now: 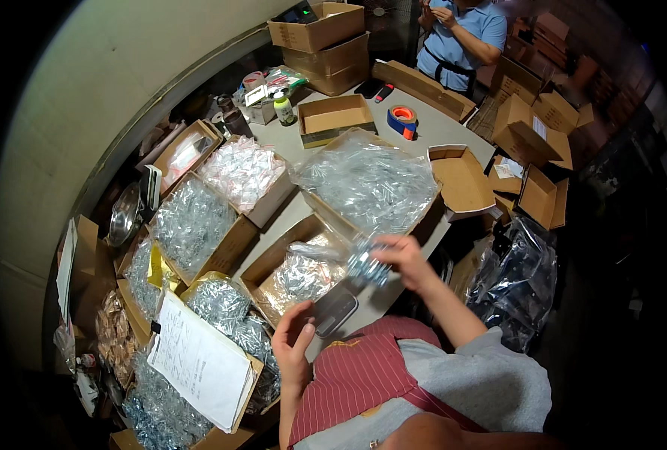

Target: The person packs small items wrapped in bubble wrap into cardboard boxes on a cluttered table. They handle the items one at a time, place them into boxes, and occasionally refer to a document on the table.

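My right hand (402, 262) is closed round a bundle of small shiny metal pieces (368, 264), smeared by motion, above the right corner of a small cardboard box. That box (254, 274) has clear bags of small parts (307, 270) inside. Just in front of it, near my body, lies a flat grey device with rounded corners (335, 309), perhaps a small scale. My left hand (294, 337) is at the device's left edge, thumb and fingers apart. Whether it touches the device I cannot tell.
Boxes of clear-bagged metal parts (194, 225) crowd the left, with a clipboard of papers (202, 360) on top. A large bag-filled box (371, 180) lies ahead. Beyond are a tape roll (402, 121), a bottle (283, 109) and a standing person (461, 41). Black plastic (517, 285) hangs right.
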`<action>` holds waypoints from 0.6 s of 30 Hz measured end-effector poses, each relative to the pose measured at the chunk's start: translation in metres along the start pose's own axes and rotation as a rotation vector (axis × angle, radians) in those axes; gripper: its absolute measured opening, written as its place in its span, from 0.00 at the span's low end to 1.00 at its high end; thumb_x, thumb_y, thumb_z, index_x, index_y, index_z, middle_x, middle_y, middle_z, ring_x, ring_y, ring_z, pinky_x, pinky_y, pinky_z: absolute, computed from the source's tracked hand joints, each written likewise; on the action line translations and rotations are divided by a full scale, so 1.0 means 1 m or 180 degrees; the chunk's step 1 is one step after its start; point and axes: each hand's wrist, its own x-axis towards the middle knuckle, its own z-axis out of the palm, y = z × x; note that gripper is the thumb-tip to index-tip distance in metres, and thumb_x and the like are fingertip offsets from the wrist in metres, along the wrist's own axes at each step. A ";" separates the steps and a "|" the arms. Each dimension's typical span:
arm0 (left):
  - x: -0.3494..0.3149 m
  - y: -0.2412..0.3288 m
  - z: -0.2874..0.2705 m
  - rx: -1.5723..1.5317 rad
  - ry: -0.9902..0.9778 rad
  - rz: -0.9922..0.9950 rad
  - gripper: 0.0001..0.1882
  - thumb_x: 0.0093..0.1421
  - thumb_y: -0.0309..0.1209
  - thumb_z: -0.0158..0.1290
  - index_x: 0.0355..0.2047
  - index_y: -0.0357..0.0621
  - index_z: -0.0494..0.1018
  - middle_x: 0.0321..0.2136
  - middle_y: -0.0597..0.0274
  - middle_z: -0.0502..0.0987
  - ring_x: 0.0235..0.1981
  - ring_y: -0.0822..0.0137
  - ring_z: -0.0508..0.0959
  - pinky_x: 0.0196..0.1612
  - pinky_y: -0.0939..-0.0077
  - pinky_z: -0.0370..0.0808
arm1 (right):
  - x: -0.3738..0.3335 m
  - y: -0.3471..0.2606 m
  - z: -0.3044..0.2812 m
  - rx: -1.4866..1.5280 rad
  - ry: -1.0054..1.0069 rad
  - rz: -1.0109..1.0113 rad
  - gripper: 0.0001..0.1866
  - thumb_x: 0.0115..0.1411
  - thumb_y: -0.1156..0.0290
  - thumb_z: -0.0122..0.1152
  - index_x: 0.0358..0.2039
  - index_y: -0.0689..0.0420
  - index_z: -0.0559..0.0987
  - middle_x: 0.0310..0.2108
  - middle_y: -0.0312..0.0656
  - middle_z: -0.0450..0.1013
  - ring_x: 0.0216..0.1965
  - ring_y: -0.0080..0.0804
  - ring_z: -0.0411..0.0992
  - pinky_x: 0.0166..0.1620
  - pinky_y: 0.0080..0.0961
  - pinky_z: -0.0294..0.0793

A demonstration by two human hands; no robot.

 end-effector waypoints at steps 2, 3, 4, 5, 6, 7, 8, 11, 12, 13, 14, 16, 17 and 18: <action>0.000 0.022 0.007 0.0112 -0.0248 0.0148 0.32 0.57 0.35 0.61 0.59 0.35 0.69 0.54 0.53 0.75 0.54 0.61 0.75 0.58 0.66 0.70 | 0.007 -0.033 -0.031 0.0265 0.0848 -0.0317 0.21 0.56 0.69 0.68 0.49 0.65 0.80 0.41 0.39 0.79 0.39 0.25 0.76 0.45 0.23 0.74; 0.000 0.035 0.015 0.0198 -0.0391 0.0383 0.34 0.56 0.36 0.62 0.61 0.35 0.67 0.56 0.53 0.72 0.55 0.61 0.74 0.57 0.66 0.70 | 0.012 -0.044 -0.051 0.0287 0.1243 -0.0569 0.24 0.56 0.66 0.69 0.50 0.66 0.79 0.43 0.39 0.78 0.42 0.26 0.74 0.47 0.24 0.72; 0.001 0.048 0.022 0.0280 -0.0534 0.0614 0.36 0.55 0.37 0.63 0.62 0.36 0.66 0.58 0.52 0.70 0.56 0.61 0.74 0.57 0.66 0.70 | 0.017 -0.055 -0.071 0.0259 0.1578 -0.0831 0.23 0.58 0.65 0.68 0.51 0.65 0.79 0.44 0.38 0.78 0.43 0.26 0.74 0.48 0.23 0.71; 0.001 0.059 0.028 0.0367 -0.0662 0.0846 0.38 0.55 0.38 0.64 0.63 0.36 0.64 0.60 0.51 0.68 0.56 0.61 0.73 0.57 0.66 0.70 | 0.022 -0.064 -0.086 0.0230 0.1897 -0.1088 0.22 0.61 0.63 0.66 0.51 0.65 0.78 0.45 0.38 0.78 0.44 0.25 0.73 0.49 0.21 0.70; 0.002 0.064 0.028 0.0495 -0.0901 0.1150 0.43 0.53 0.40 0.66 0.65 0.37 0.62 0.64 0.47 0.61 0.58 0.60 0.71 0.56 0.65 0.71 | 0.023 -0.082 -0.088 0.0131 0.2150 -0.1126 0.22 0.63 0.64 0.63 0.53 0.65 0.77 0.46 0.38 0.77 0.45 0.25 0.73 0.51 0.21 0.69; 0.007 0.072 0.029 0.0777 -0.1212 0.1641 0.44 0.52 0.38 0.67 0.67 0.46 0.61 0.65 0.41 0.58 0.57 0.56 0.72 0.54 0.62 0.73 | 0.024 -0.098 -0.090 0.0030 0.2397 -0.1163 0.21 0.66 0.64 0.60 0.54 0.65 0.76 0.47 0.37 0.77 0.46 0.25 0.73 0.53 0.20 0.68; 0.008 0.080 0.039 0.0640 -0.1379 0.1936 0.42 0.51 0.35 0.68 0.65 0.45 0.63 0.63 0.36 0.57 0.55 0.51 0.73 0.52 0.59 0.76 | 0.031 -0.095 -0.117 -0.0099 0.2234 -0.1404 0.22 0.67 0.64 0.59 0.56 0.65 0.75 0.48 0.37 0.77 0.47 0.26 0.74 0.53 0.21 0.69; -0.006 0.111 0.084 -0.0042 -0.1486 0.2346 0.30 0.53 0.24 0.65 0.55 0.51 0.69 0.59 0.24 0.58 0.52 0.41 0.75 0.50 0.52 0.80 | 0.065 -0.066 -0.171 -0.1275 0.2057 -0.1339 0.26 0.62 0.67 0.60 0.58 0.68 0.72 0.48 0.47 0.77 0.49 0.35 0.76 0.51 0.28 0.74; -0.014 0.114 0.109 -0.0555 -0.1244 0.2400 0.21 0.55 0.21 0.62 0.49 0.51 0.75 0.56 0.22 0.62 0.51 0.40 0.76 0.51 0.53 0.80 | 0.073 -0.049 -0.195 -0.2044 0.1933 -0.1012 0.26 0.60 0.68 0.60 0.57 0.69 0.73 0.48 0.50 0.77 0.49 0.39 0.76 0.51 0.31 0.75; -0.016 0.118 0.115 -0.0630 -0.1139 0.2137 0.23 0.55 0.22 0.63 0.52 0.43 0.73 0.56 0.25 0.63 0.50 0.43 0.77 0.50 0.56 0.80 | 0.077 -0.035 -0.210 -0.2923 0.1752 -0.0648 0.26 0.57 0.70 0.59 0.55 0.70 0.73 0.47 0.54 0.76 0.49 0.44 0.76 0.51 0.34 0.75; -0.016 0.122 0.121 -0.0731 -0.1048 0.1867 0.26 0.54 0.23 0.64 0.54 0.36 0.71 0.56 0.28 0.63 0.48 0.46 0.77 0.50 0.59 0.80 | 0.080 -0.024 -0.226 -0.3813 0.1532 -0.0352 0.25 0.54 0.72 0.58 0.53 0.70 0.74 0.47 0.59 0.76 0.49 0.49 0.76 0.51 0.38 0.75; -0.035 0.154 0.150 -0.1384 -0.0338 0.0418 0.29 0.56 0.25 0.64 0.57 0.28 0.68 0.54 0.31 0.66 0.46 0.49 0.78 0.50 0.64 0.80 | 0.080 -0.015 -0.225 -0.5185 0.0684 0.1154 0.22 0.51 0.73 0.54 0.48 0.65 0.77 0.43 0.62 0.76 0.49 0.61 0.74 0.53 0.51 0.72; -0.027 0.150 0.139 -0.0449 -0.0990 0.0189 0.26 0.61 0.29 0.60 0.57 0.29 0.68 0.53 0.33 0.68 0.47 0.50 0.79 0.52 0.66 0.79 | 0.083 -0.015 -0.224 -0.5105 0.1008 0.0977 0.22 0.51 0.73 0.54 0.48 0.62 0.78 0.42 0.61 0.77 0.48 0.60 0.74 0.52 0.51 0.73; -0.016 0.146 0.126 0.0528 -0.1705 0.0172 0.24 0.66 0.33 0.56 0.57 0.30 0.68 0.52 0.35 0.70 0.48 0.50 0.79 0.53 0.69 0.78 | 0.087 -0.011 -0.226 -0.5014 0.1344 0.0792 0.21 0.52 0.72 0.54 0.49 0.58 0.78 0.41 0.59 0.77 0.47 0.60 0.75 0.50 0.52 0.73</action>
